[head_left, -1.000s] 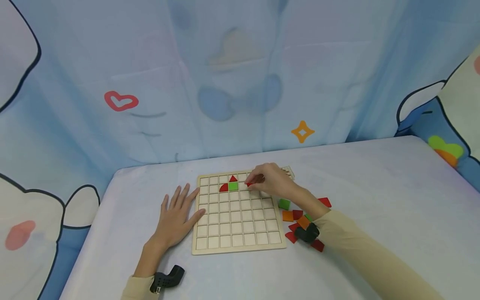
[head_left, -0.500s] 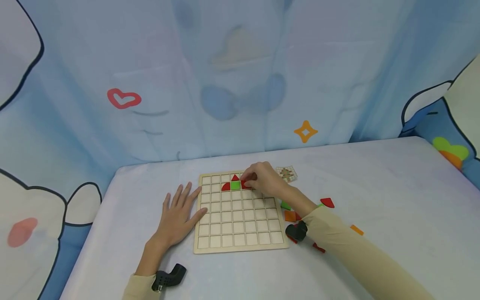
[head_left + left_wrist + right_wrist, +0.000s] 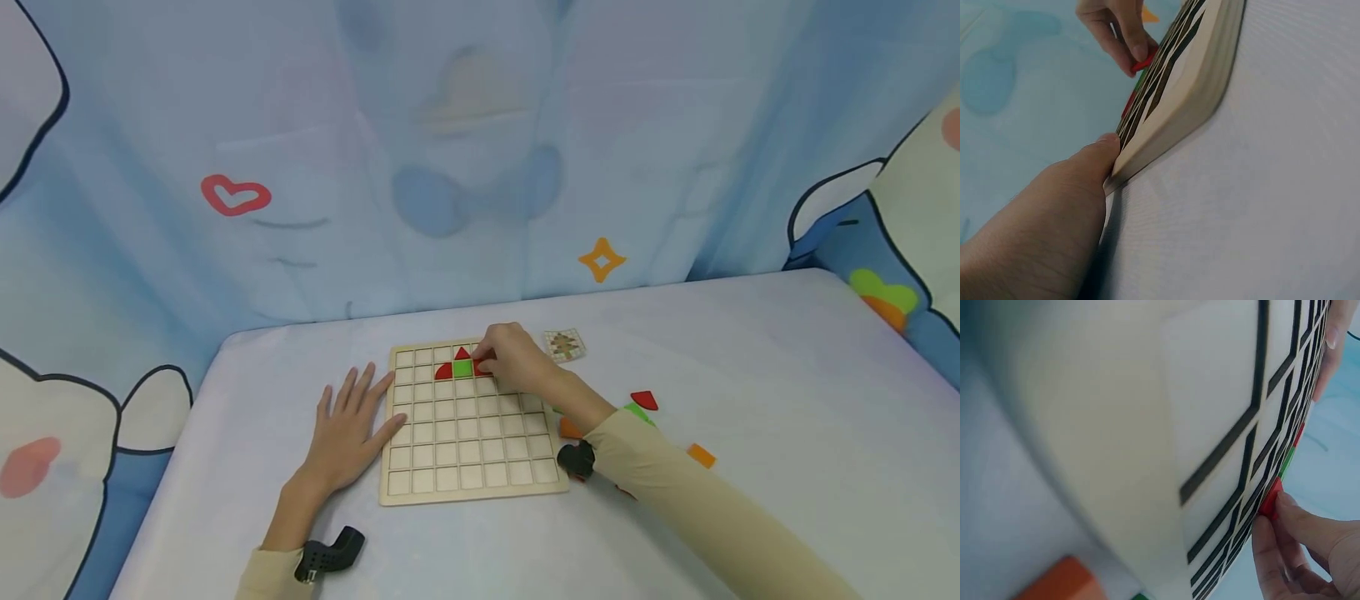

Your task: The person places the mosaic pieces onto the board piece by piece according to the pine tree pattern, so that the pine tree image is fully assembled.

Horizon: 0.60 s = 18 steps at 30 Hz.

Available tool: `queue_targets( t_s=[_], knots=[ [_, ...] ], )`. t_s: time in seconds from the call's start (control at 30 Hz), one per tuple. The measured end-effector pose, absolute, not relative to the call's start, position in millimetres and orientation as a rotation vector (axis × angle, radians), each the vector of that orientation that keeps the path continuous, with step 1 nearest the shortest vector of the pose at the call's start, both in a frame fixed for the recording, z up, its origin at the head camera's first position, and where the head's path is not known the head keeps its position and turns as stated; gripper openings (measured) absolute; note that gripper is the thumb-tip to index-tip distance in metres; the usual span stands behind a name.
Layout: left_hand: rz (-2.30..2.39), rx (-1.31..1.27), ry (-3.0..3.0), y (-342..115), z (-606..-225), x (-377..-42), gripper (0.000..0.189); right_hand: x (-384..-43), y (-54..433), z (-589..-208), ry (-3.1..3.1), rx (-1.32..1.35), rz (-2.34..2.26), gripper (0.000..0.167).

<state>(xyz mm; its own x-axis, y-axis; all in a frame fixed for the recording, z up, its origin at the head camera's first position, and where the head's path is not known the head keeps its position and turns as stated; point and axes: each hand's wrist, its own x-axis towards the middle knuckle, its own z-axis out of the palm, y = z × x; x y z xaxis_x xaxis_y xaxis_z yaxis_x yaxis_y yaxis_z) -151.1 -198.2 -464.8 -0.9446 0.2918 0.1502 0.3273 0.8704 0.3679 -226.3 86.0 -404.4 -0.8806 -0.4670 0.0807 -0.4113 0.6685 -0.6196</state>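
A square wooden grid board (image 3: 438, 433) lies on the table. In its upper rows sit a red triangle tile (image 3: 462, 353), a green square tile (image 3: 462, 368) and a red rounded tile (image 3: 444, 372). My right hand (image 3: 513, 360) pinches another red tile (image 3: 1270, 498) between thumb and fingers, at the cell just right of the green one. Part of that tile is hidden by the fingers. My left hand (image 3: 348, 429) lies flat with fingers spread, its thumb and fingertips at the board's left edge.
A small pattern card (image 3: 565, 345) lies behind the board to the right. Loose tiles lie right of the board, among them a red one (image 3: 644, 401), a green one (image 3: 639, 412) and an orange one (image 3: 701, 455); my right forearm hides others.
My right hand has moved slightly left with the red tile, bringing it down beside the green square. The pattern card has come into fuller view. My left hand stays at the board's edge.
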Motion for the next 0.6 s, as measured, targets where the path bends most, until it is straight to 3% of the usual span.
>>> queue_targets(
  t_s=[0.6],
  knots=[
    [-0.603,-0.495,-2.935,-198.5,-467.3,-152.0,0.072,-226.1,79.5,-399.6,2.794,-0.693,-0.899,0.014]
  ],
)
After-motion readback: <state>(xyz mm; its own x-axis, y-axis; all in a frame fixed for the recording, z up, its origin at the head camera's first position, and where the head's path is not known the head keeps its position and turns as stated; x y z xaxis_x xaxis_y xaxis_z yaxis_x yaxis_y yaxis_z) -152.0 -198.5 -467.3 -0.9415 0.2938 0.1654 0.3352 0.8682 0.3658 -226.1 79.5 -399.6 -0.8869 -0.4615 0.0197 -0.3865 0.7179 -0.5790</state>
